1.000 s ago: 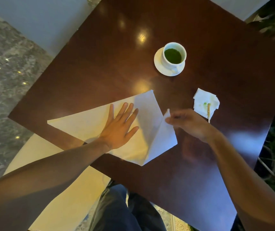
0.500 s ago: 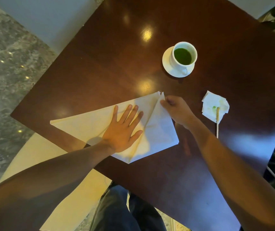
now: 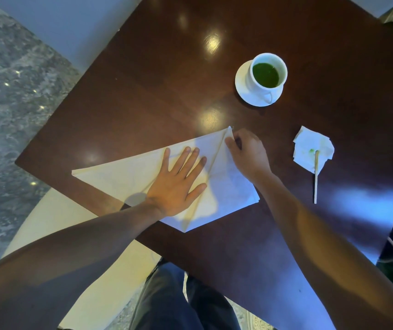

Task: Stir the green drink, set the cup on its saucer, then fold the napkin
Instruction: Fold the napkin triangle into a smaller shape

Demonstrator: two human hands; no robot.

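Observation:
A white cloth napkin point(image 3: 124, 173) lies folded into a triangle on the dark wooden table point(image 3: 157, 91), its right corner flap folded over toward the middle. My left hand point(image 3: 178, 182) lies flat on the napkin with fingers spread. My right hand point(image 3: 247, 153) pinches the folded flap's tip at the napkin's top corner. Farther back on the right, a white cup point(image 3: 268, 72) of green drink stands on its white saucer point(image 3: 243, 89).
A crumpled paper tissue point(image 3: 306, 148) with a green stain lies at the right, a wooden stir stick point(image 3: 316, 177) resting on it. A cream chair seat point(image 3: 47, 225) sits below the table's near edge, beside my legs point(image 3: 166, 301).
My right hand carried the napkin's right corner up and left, laying the flap over to the top corner. My left hand stayed pressed on the napkin.

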